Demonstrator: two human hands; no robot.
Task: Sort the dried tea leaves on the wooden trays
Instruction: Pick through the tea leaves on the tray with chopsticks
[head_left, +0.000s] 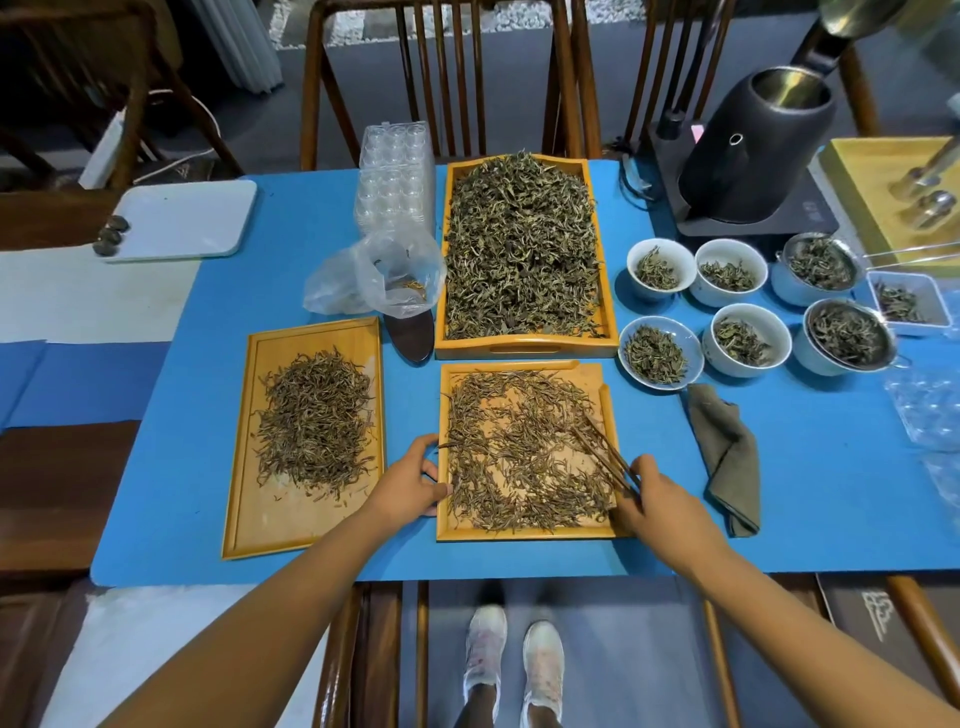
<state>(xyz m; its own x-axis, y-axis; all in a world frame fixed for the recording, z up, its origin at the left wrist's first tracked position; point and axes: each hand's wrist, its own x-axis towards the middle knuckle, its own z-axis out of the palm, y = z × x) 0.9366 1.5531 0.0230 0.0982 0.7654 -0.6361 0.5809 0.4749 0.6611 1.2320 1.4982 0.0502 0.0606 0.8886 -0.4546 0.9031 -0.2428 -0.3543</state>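
Note:
Three wooden trays of dried tea leaves lie on a blue mat. The near middle tray (524, 534) holds thinly spread leaves (514, 457). My left hand (410, 486) grips this tray's left rim. My right hand (657, 501) holds dark wooden chopsticks (605, 452), their tips resting among the leaves at the tray's right side. The left tray (244, 488) carries a loose pile of leaves (314, 418). The large far tray (524, 347) is heaped with darker leaves (519, 244).
Several white bowls of leaves (660, 270) and metal strainers stand to the right, near a grey cloth (727, 457). A black kettle (753, 145), a plastic bag (379, 275), clear plastic moulds (395, 171) and a white board (182, 218) sit farther back. Chairs ring the table.

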